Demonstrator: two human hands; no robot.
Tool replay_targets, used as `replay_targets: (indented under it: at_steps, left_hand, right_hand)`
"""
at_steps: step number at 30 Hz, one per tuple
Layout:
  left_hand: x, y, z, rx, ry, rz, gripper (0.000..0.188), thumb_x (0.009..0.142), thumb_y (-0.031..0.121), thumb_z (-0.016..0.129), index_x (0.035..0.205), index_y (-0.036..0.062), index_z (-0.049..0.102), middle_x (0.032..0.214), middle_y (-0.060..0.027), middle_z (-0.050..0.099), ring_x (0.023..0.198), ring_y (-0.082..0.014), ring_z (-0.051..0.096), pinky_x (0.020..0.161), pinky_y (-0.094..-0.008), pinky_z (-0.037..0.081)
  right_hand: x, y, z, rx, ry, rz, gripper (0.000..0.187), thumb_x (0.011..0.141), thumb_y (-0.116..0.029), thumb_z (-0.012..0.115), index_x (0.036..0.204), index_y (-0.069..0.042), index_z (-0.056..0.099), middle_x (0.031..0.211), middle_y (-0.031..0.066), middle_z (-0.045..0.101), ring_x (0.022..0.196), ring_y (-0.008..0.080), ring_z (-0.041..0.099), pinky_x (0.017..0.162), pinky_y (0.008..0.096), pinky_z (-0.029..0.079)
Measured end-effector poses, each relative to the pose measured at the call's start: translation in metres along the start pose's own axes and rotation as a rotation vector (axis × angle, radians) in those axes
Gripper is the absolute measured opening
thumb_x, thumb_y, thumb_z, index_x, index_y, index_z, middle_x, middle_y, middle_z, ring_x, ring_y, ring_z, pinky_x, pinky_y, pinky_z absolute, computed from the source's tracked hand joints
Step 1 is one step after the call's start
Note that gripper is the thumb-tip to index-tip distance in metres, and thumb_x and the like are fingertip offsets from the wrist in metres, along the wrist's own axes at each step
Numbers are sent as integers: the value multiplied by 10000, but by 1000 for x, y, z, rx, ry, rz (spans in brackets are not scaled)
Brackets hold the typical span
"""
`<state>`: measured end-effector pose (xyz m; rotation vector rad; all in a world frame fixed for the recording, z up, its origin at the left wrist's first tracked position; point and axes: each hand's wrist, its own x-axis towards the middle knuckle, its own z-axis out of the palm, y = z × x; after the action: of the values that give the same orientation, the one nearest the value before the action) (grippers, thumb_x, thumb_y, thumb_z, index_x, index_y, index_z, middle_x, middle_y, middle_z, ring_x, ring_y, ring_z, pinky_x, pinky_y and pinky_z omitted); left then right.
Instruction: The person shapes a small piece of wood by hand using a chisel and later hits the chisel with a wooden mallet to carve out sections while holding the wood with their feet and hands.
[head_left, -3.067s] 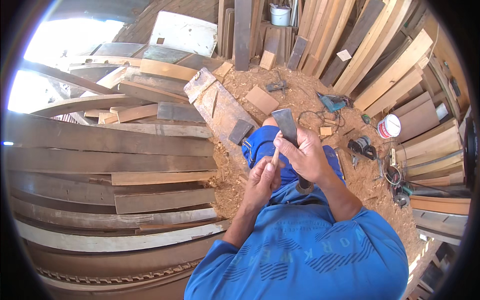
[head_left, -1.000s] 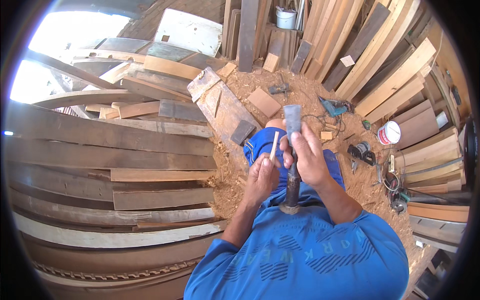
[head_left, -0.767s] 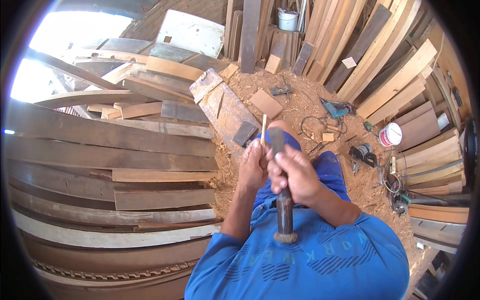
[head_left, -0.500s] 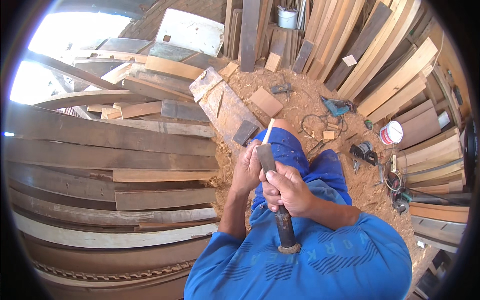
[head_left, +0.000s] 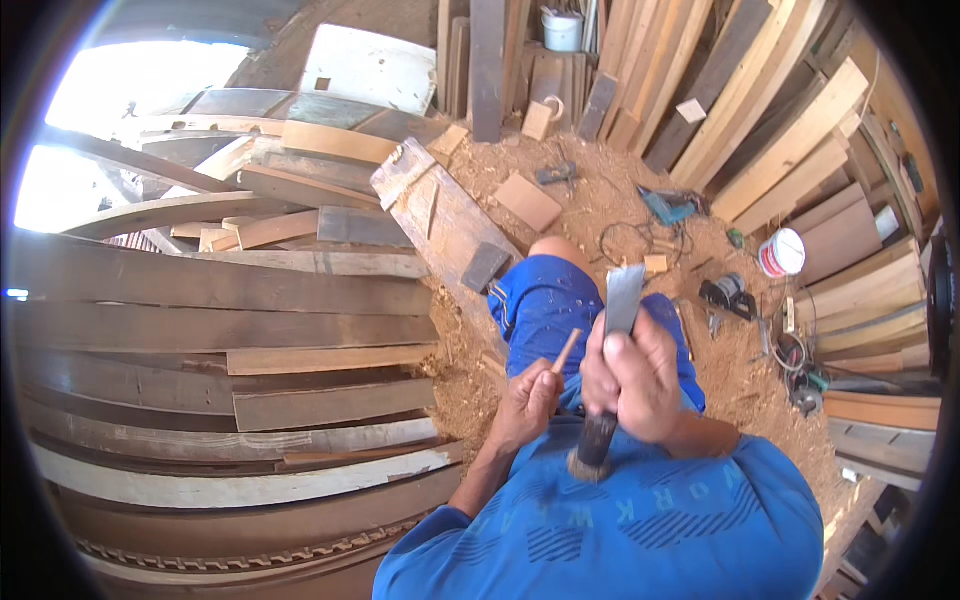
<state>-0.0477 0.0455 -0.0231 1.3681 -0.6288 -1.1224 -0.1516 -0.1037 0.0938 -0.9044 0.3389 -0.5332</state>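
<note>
We cannot see the whole wooden stick [head_left: 568,350]: its near end disappears into the left hand [head_left: 530,405], whose fingers are closed around it, and only the slim far part shows. The middle of the chisel [head_left: 624,298] is likewise covered by the right hand [head_left: 640,375], its fingers wrapped about the tool. We make out the flat grey blade beyond that grip and the dark handle on the near side, but we cannot tell whether the handle's butt touches the blue shirt [head_left: 620,520]. The near edge of our view cuts off the shirt, and glare at the far left washes out whatever lies there.

We find both things above the person's lap, between the shirt and the blue shorts [head_left: 545,310], stick on the left, chisel on the right, well apart. The stick's long axis slants far and to the right. The chisel runs more nearly straight away, its blade pointing far, leaning slightly right.
</note>
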Motion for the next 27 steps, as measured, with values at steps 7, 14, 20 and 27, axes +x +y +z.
replay_targets:
  at_steps: [7,14,20,27]
  left_hand:
    - [26,19,1,-93,121,123,208,1017,218,493,965,36,579,679,33,486,574,-38,432,521,-211,370]
    - [42,20,8,311,143,359,184,1005,195,514,1017,24,581,693,35,463,575,-30,420,513,-201,358]
    - [39,27,3,-67,4,94,287,1034,294,446,961,43,566,601,45,413,502,-37,357,462,-203,297]
    - [70,28,-9,-335,136,62,326,1054,308,390,884,74,539,595,71,417,503,-15,327,440,-199,258]
  right_hand:
    - [38,21,-28,-355,145,-63,116,908,-132,668,941,-47,597,672,-48,543,522,1,467,456,180,373]
    - [48,33,-45,-443,137,-65,112,922,-147,647,938,-45,603,657,-61,526,518,-6,439,457,182,355]
    - [51,33,-50,-511,55,75,146,966,-129,545,1069,-27,559,828,-11,558,657,35,486,585,220,437]
    - [35,44,-17,274,58,316,174,1011,-184,412,1100,-64,502,785,25,517,518,70,431,496,266,462]
